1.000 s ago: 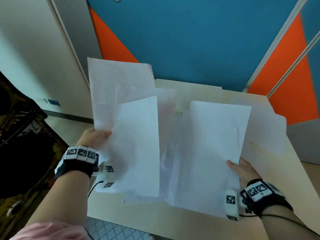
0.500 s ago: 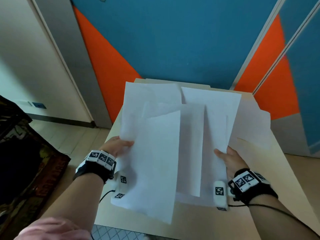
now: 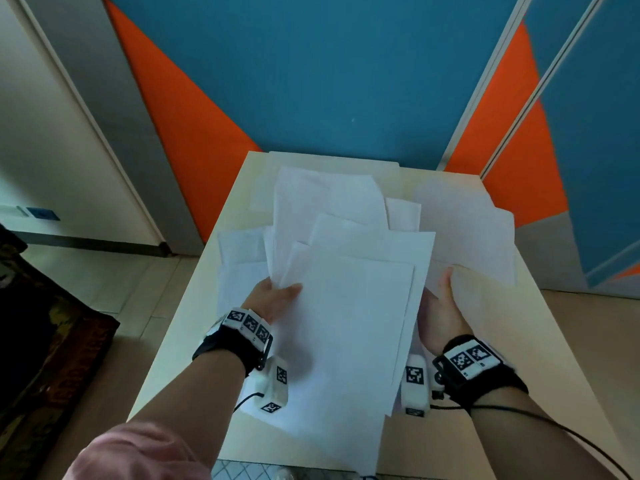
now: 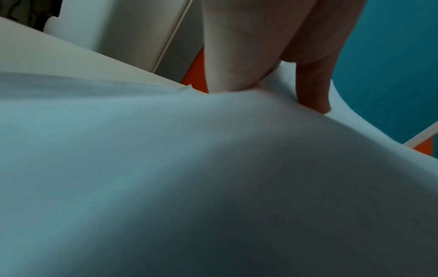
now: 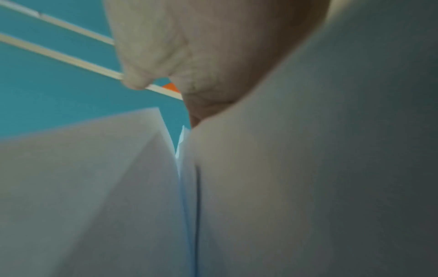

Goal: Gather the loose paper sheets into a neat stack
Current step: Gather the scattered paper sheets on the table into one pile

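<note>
the left hand (image 3: pixel 273 299) has its grip clamped on the left edge of the paper sheets (image 3: pixel 349 306), thumb lying on top of the bundle; the left wrist view shows a finger (image 4: pixel 312 88) pressed against the white paper (image 4: pixel 189 168) from the far side. the right hand (image 3: pixel 438 313) sits at the right edge of the same bundle, palm turned toward it and thumb up along the edge; its fingers are hidden under the sheets, so i cannot tell whether that grip is clamped or merely pressing. the right wrist view shows blurred paper edges (image 5: pixel 187 168) running up to the palm (image 5: pixel 213 56). the sheets are fanned and uneven, corners sticking out at the far end, held over the pale counter (image 3: pixel 502 341). more loose sheets (image 3: pixel 467 230) lie flat on the counter to the right, and one (image 3: pixel 239 258) at the left. behind the counter is a blue and orange wall (image 3: pixel 311 81).
</note>
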`<move>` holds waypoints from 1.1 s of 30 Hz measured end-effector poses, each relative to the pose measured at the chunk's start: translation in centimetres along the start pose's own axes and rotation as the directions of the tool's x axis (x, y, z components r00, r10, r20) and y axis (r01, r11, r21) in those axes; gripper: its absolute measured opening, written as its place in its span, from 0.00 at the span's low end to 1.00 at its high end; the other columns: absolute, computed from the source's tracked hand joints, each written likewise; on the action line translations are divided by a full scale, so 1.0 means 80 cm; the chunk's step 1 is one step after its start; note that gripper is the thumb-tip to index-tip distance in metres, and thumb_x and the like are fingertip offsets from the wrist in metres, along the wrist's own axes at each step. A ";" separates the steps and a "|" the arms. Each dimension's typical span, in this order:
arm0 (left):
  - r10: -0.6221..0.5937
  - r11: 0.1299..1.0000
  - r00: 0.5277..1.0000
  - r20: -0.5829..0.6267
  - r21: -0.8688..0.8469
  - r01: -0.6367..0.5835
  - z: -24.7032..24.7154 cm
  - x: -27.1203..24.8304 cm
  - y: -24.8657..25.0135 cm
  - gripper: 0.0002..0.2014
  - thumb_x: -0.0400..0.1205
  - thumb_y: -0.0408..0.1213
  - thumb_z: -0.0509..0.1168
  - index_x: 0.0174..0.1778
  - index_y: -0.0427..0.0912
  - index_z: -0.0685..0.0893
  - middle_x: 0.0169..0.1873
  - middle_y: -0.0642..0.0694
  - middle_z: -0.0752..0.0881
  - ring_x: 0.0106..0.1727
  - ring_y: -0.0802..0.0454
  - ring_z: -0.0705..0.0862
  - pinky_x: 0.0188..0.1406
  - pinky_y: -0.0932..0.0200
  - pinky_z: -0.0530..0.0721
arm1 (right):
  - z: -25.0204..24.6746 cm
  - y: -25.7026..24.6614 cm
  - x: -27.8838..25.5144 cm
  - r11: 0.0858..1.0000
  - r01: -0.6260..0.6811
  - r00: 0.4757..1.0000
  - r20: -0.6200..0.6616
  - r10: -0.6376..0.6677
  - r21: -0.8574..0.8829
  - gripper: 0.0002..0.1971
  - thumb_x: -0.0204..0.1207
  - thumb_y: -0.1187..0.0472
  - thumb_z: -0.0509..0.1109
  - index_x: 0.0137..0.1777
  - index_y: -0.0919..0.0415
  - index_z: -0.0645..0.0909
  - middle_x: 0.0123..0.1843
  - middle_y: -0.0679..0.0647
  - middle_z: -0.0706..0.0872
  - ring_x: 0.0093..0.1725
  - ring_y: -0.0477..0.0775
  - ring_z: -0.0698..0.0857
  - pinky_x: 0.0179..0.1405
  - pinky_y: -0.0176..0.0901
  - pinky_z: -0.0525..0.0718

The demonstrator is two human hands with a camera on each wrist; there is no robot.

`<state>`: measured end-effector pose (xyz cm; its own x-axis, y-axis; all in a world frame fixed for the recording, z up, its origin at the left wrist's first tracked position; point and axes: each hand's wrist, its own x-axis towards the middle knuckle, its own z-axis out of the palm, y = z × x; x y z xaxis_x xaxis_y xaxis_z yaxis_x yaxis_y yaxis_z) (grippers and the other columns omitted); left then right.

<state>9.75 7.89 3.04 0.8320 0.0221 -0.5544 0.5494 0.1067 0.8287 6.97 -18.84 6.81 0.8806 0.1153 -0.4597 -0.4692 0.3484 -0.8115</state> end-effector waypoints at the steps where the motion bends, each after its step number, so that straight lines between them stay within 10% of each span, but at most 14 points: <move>1: 0.003 1.000 1.000 -0.007 -0.015 -0.003 0.001 0.002 -0.001 0.19 0.76 0.33 0.71 0.62 0.32 0.80 0.54 0.34 0.87 0.56 0.35 0.85 0.62 0.40 0.82 | -0.003 0.000 0.001 1.000 -0.003 1.000 0.028 0.003 0.030 0.50 0.44 0.24 0.70 0.67 0.50 0.77 0.60 0.50 0.89 0.62 0.50 0.82 0.58 0.48 0.75; 6: -0.009 0.999 0.990 0.138 -0.043 0.015 0.007 0.001 -0.003 0.25 0.69 0.37 0.77 0.61 0.35 0.83 0.54 0.37 0.90 0.54 0.40 0.89 0.55 0.46 0.87 | -0.011 0.006 0.008 0.989 0.057 0.998 0.011 -0.056 -0.137 0.52 0.31 0.44 0.89 0.62 0.60 0.82 0.58 0.60 0.89 0.54 0.55 0.90 0.58 0.51 0.84; 12: -0.079 0.983 0.974 0.212 0.180 0.041 0.018 0.016 0.005 0.41 0.52 0.48 0.85 0.62 0.38 0.82 0.53 0.39 0.90 0.54 0.40 0.90 0.57 0.42 0.86 | -0.011 0.004 0.008 0.937 0.122 0.987 -0.058 -0.148 -0.328 0.41 0.36 0.39 0.84 0.54 0.54 0.83 0.46 0.45 0.91 0.49 0.44 0.88 0.50 0.40 0.81; 18: -0.041 0.995 0.983 0.178 0.097 0.024 0.031 0.017 0.026 0.27 0.64 0.38 0.81 0.57 0.35 0.82 0.44 0.39 0.90 0.41 0.42 0.89 0.43 0.52 0.89 | -0.022 -0.001 0.008 0.949 0.103 0.991 -0.051 -0.123 -0.299 0.48 0.31 0.44 0.88 0.57 0.56 0.82 0.47 0.46 0.93 0.47 0.46 0.91 0.41 0.35 0.87; 22: -0.004 0.989 0.981 0.194 0.144 -0.025 0.044 0.022 0.030 0.26 0.67 0.48 0.78 0.55 0.37 0.83 0.43 0.42 0.90 0.41 0.46 0.89 0.37 0.57 0.88 | -0.023 -0.001 0.013 0.938 0.059 0.977 -0.173 -0.125 -0.342 0.21 0.74 0.63 0.72 0.67 0.63 0.76 0.59 0.56 0.87 0.52 0.54 0.86 0.54 0.45 0.82; 25: 0.000 0.968 0.980 0.197 0.247 -0.050 0.045 0.035 0.027 0.33 0.65 0.68 0.69 0.51 0.41 0.80 0.45 0.48 0.85 0.47 0.47 0.83 0.52 0.55 0.81 | -0.035 -0.006 0.017 0.923 0.054 0.938 -0.297 -0.177 -0.380 0.18 0.79 0.67 0.65 0.69 0.65 0.76 0.63 0.61 0.84 0.55 0.58 0.84 0.64 0.53 0.78; 28: 0.020 0.938 1.000 0.001 0.347 -0.019 0.025 0.054 0.016 0.25 0.79 0.54 0.63 0.63 0.37 0.80 0.51 0.44 0.84 0.51 0.45 0.83 0.55 0.51 0.82 | -0.054 -0.015 0.011 0.962 0.068 0.901 -0.399 -0.173 -0.263 0.16 0.79 0.67 0.64 0.67 0.64 0.77 0.51 0.56 0.87 0.47 0.57 0.85 0.52 0.52 0.82; 33: 0.035 0.791 0.944 -0.327 0.587 0.174 0.015 0.074 -0.008 0.35 0.75 0.55 0.67 0.74 0.36 0.70 0.71 0.38 0.73 0.69 0.37 0.76 0.68 0.46 0.76 | -0.073 -0.025 -0.006 0.982 0.116 0.885 -0.433 -0.170 -0.148 0.21 0.74 0.64 0.68 0.68 0.67 0.76 0.48 0.53 0.85 0.41 0.54 0.87 0.36 0.42 0.88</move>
<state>14.44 6.78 -0.69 0.7797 0.3499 -0.5193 0.6245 -0.4955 0.6037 7.09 -25.04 6.59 0.8306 -0.3597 -0.4252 -0.3685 0.2176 -0.9038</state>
